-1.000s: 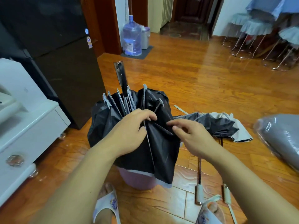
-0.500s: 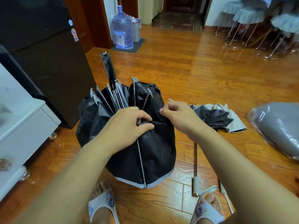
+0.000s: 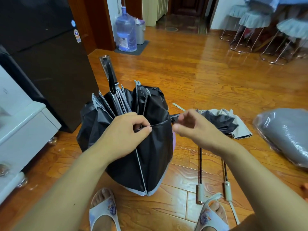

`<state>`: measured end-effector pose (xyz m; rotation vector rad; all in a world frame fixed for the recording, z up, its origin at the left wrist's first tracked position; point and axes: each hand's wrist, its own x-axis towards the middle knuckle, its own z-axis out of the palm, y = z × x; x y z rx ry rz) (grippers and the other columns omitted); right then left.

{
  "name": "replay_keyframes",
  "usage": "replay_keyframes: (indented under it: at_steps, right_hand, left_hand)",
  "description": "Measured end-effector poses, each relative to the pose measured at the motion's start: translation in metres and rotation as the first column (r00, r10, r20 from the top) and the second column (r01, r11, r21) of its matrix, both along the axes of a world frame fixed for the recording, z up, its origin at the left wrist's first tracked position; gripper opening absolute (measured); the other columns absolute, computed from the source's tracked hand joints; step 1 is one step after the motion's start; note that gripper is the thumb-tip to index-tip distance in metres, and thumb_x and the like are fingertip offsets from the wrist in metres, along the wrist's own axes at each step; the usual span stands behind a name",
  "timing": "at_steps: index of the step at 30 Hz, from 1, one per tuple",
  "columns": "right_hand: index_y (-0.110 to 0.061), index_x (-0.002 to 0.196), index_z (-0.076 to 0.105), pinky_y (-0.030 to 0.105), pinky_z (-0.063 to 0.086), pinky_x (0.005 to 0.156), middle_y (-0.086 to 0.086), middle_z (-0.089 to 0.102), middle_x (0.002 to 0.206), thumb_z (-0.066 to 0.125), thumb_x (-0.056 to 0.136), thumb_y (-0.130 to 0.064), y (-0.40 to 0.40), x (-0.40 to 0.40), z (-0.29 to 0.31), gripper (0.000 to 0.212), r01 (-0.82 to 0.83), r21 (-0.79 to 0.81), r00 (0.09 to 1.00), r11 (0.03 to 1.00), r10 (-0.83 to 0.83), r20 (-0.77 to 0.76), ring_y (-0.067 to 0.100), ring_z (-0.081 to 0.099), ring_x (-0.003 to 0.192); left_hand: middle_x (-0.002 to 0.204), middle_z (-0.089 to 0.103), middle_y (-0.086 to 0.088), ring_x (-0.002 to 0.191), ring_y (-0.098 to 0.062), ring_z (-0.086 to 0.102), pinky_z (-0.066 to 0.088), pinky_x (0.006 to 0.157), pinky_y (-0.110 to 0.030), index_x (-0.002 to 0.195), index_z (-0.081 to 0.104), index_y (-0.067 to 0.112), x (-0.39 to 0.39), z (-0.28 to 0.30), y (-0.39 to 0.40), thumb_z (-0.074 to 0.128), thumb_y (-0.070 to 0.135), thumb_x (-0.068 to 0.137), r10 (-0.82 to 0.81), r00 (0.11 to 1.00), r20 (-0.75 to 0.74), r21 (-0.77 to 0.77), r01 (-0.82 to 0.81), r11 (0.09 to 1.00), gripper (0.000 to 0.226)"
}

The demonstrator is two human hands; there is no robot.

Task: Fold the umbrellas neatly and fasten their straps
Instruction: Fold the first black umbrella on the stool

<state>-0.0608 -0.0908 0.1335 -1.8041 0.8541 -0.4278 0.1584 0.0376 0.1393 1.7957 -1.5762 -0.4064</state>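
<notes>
Nearest to us, our two slippered feet (image 3: 103,212) frame the hem of the black umbrella (image 3: 150,155), which stands handle-up on the wooden floor (image 3: 208,84) between our knees. Our left hand (image 3: 123,135) wraps the gathered canopy, thumb and forefinger pinching the thin strap (image 3: 160,123) against the fabric; we judge this keeps the pleats bunched and anchors the strap's root while it is drawn round. Our right hand (image 3: 191,129) sits just beside the canopy's right edge, fingers curled, tips pinching the strap's dark free end taut, ready, we think, to wrap it.

The ribs (image 3: 116,104) splay loosely around the handle (image 3: 109,72) above our grip, so the bundle looks too wide to fasten neatly yet.

To the right lie two slim umbrella shafts with pale handles (image 3: 200,192), and beyond them a second umbrella's crumpled canopy (image 3: 223,124), near the right hand's sweep. Further right sits a grey plastic-wrapped bundle (image 3: 283,132). On the left stand a white cabinet (image 3: 25,124) and a dark refrigerator (image 3: 50,64), close to the umbrella's side. Far off are a water jug (image 3: 126,35) and stools (image 3: 250,30).
</notes>
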Motion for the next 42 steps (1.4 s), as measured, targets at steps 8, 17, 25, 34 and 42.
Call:
replay_keyframes:
  at_steps: [8, 17, 25, 34, 42]
  right_hand:
    - [-0.024, 0.13, 0.054, 0.04, 0.053, 0.096, -0.009, 0.069, 0.106, 0.084, 0.081, -0.03, 0.016, 0.011, -0.011, 0.057, 0.043, -0.157, 0.999, 0.987, -0.046, -0.015, 0.004, 0.067, 0.1]
    - [-0.034, 0.138, 0.05, 0.036, 0.052, 0.091, -0.011, 0.062, 0.091, 0.075, 0.089, -0.019, 0.009, 0.001, 0.001, 0.057, -0.036, -0.418, 0.999, 0.908, 0.021, -0.041, 0.005, 0.062, 0.093]
    - [-0.026, 0.097, 0.074, 0.037, 0.049, 0.097, -0.005, 0.037, 0.13, 0.072, 0.089, -0.043, 0.017, 0.011, 0.008, 0.018, -0.178, -0.637, 0.972, 0.75, 0.031, -0.235, 0.012, 0.047, 0.117]
    - [-0.037, 0.123, 0.064, 0.036, 0.052, 0.092, -0.012, 0.066, 0.113, 0.069, 0.09, -0.045, 0.021, 0.008, 0.005, 0.035, -0.203, -0.56, 0.947, 0.803, 0.015, -0.322, 0.009, 0.06, 0.109]
    - [-0.023, 0.096, 0.075, 0.028, 0.051, 0.073, -0.014, 0.066, 0.087, 0.067, 0.094, -0.025, 0.03, 0.006, 0.011, 0.009, -0.187, -0.751, 0.967, 0.634, -0.014, -0.253, 0.008, 0.062, 0.085]
  left_hand:
    - [0.08, 0.059, 0.009, 0.08, -0.007, 0.058, 0.046, 0.071, -0.03, 0.083, 0.074, 0.037, -0.003, 0.0, 0.002, 0.07, 0.035, 0.09, -0.018, 1.0, 0.017, 0.005, 0.018, 1.0, 0.008]
    - [0.084, 0.063, 0.009, 0.084, -0.006, 0.06, 0.048, 0.076, -0.029, 0.088, 0.075, 0.045, -0.007, 0.001, 0.003, 0.071, 0.036, 0.091, -0.033, 0.999, -0.02, 0.012, 0.033, 0.999, 0.011]
    - [0.084, 0.06, 0.009, 0.081, -0.006, 0.06, 0.052, 0.075, -0.038, 0.093, 0.077, 0.044, -0.012, -0.004, 0.0, 0.071, 0.041, 0.091, -0.048, 0.999, 0.009, 0.021, 0.048, 0.999, 0.007]
    - [0.087, 0.058, 0.013, 0.083, -0.003, 0.057, 0.05, 0.075, -0.031, 0.098, 0.073, 0.042, -0.011, -0.004, 0.003, 0.06, 0.045, 0.094, -0.047, 0.996, 0.073, 0.035, 0.044, 0.998, 0.014]
    - [0.108, 0.057, 0.02, 0.106, 0.004, 0.055, 0.044, 0.092, -0.021, 0.123, 0.066, 0.038, -0.005, -0.002, 0.011, 0.059, 0.043, 0.097, -0.026, 0.997, 0.075, 0.021, 0.024, 0.999, 0.028]
